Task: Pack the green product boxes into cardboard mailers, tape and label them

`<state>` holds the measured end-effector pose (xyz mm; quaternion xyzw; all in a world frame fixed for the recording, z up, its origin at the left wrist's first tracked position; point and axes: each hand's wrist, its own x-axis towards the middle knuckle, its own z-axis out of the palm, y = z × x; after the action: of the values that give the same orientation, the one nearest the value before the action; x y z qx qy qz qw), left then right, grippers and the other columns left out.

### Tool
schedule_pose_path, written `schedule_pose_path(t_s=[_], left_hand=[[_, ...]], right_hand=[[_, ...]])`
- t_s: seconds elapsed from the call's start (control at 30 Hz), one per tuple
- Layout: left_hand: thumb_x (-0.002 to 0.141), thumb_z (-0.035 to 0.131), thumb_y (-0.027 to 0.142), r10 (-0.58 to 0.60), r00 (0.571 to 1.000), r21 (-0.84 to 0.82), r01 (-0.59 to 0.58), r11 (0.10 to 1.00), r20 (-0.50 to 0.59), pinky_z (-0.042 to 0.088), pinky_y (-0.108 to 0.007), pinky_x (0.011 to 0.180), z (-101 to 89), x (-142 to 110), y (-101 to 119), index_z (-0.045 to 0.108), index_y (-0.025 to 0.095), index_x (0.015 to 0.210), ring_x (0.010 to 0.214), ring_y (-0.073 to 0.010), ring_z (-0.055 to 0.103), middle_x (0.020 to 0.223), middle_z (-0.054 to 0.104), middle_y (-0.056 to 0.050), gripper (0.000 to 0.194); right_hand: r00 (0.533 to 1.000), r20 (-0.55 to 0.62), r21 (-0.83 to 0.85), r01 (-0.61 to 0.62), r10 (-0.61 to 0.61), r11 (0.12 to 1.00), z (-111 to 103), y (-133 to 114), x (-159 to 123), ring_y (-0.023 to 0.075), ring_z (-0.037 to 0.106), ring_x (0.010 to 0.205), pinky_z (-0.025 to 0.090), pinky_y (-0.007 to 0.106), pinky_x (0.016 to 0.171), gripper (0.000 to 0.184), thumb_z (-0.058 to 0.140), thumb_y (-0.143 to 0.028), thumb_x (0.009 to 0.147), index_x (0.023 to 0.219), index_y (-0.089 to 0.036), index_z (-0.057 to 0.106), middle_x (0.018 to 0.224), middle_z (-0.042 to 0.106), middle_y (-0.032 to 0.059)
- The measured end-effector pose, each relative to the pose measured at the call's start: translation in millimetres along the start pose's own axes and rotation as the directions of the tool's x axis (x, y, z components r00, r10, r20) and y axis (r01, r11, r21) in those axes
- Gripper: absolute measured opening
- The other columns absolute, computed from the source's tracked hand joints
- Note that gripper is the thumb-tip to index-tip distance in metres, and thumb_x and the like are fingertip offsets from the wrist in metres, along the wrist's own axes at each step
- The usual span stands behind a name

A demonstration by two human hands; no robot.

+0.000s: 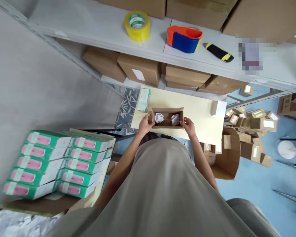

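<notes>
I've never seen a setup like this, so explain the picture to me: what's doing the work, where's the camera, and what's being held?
There's no machine here, just a person's two bare hands. The single picture comes from a camera worn on the head, looking forward and down, so the person's own shirt fills the lower middle.

The left hand and right hand hold an open carton by its two ends. Inside are two crumpled papers, one toward each end.

On the pale table there's also a green-and-white box to the left and a white box to the right. Beyond it, a shelf carries yellow tape, a tape dispenser and a cutter.
</notes>
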<state>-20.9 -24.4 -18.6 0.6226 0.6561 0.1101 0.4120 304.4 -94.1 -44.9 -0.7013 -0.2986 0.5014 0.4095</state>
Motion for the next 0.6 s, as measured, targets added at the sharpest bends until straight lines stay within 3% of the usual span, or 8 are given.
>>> schedule_pose_path(t_s=[0.13, 0.23, 0.33, 0.43, 0.5, 0.6], left_hand=[[0.091, 0.088, 0.024, -0.053, 0.998, -0.016, 0.054, 0.998, 0.044, 0.058, -0.045, 0.118, 3.1, 19, 13, 0.062, 0.017, 0.157, 0.135, -0.0341, 0.073, 0.155, 0.073, -0.019, 0.072], [0.094, 0.084, 0.023, -0.001, 0.999, 0.03, 0.0, 1.0, 0.042, 0.053, -0.047, 0.125, -3.5, 34, 18, 0.071, 0.016, 0.144, 0.144, -0.0351, 0.069, 0.151, 0.075, -0.019, 0.052], [0.1, 0.078, 0.03, 0.011, 0.988, 0.147, 0.012, 0.989, -0.157, 0.04, -0.052, 0.136, -18.0, 56, 19, 0.074, 0.015, 0.137, 0.162, -0.0389, 0.052, 0.16, 0.068, -0.023, 0.041], [0.093, 0.086, 0.033, -0.188, 0.934, 0.198, 0.255, 0.947, -0.303, 0.035, -0.053, 0.137, -32.2, 82, 19, 0.058, 0.005, 0.157, 0.171, -0.0437, 0.039, 0.177, 0.047, -0.033, 0.076], [0.085, 0.091, 0.031, -0.326, 0.904, 0.19, 0.384, 0.904, -0.276, 0.045, -0.054, 0.128, -38.1, 97, 21, 0.052, -0.001, 0.161, 0.162, -0.0468, 0.05, 0.171, 0.052, -0.038, 0.091], [0.081, 0.092, 0.032, -0.403, 0.889, 0.194, 0.444, 0.875, -0.216, 0.058, -0.053, 0.107, -44.4, 109, 26, 0.065, -0.002, 0.144, 0.136, -0.0487, 0.071, 0.142, 0.074, -0.037, 0.076]], right_hand=[[0.999, 0.0, 0.006, -0.043, 0.043, 0.999, -11, 3, 9, 0.0394, 0.08, 0.12, 0.067, 0.06, 0.106, 0.107, 0.094, -0.085, 0.052, 0.13, -0.015, 0.07, 0.136, 0.079, 0.0278], [0.998, 0.0, 0.006, -0.06, 0.06, 0.998, -15, 7, 9, 0.0387, 0.08, 0.117, 0.068, 0.058, 0.102, 0.105, 0.094, -0.085, 0.053, 0.129, -0.015, 0.07, 0.135, 0.079, 0.0273], [0.999, -0.008, -0.008, -0.049, 0.049, 0.999, -18, 7, 6, 0.0366, 0.081, 0.114, 0.068, 0.056, 0.101, 0.098, 0.091, -0.083, 0.057, 0.126, -0.017, 0.071, 0.133, 0.08, 0.0252], [0.999, -0.05, -0.053, -0.012, 0.009, 0.999, -22, 1, 6, 0.0362, 0.081, 0.115, 0.067, 0.059, 0.106, 0.086, 0.086, -0.08, 0.064, 0.122, -0.018, 0.073, 0.129, 0.083, 0.0205], [0.996, -0.084, -0.111, 0.029, -0.038, 0.993, -27, -6, 5, 0.0367, 0.08, 0.118, 0.065, 0.061, 0.109, 0.08, 0.081, -0.08, 0.07, 0.122, -0.02, 0.075, 0.126, 0.084, 0.0185], [0.983, -0.131, -0.207, 0.102, -0.131, 0.973, -37, -20, 1, 0.0392, 0.077, 0.126, 0.062, 0.064, 0.114, 0.079, 0.074, -0.083, 0.079, 0.125, -0.019, 0.077, 0.133, 0.081, 0.0221]])
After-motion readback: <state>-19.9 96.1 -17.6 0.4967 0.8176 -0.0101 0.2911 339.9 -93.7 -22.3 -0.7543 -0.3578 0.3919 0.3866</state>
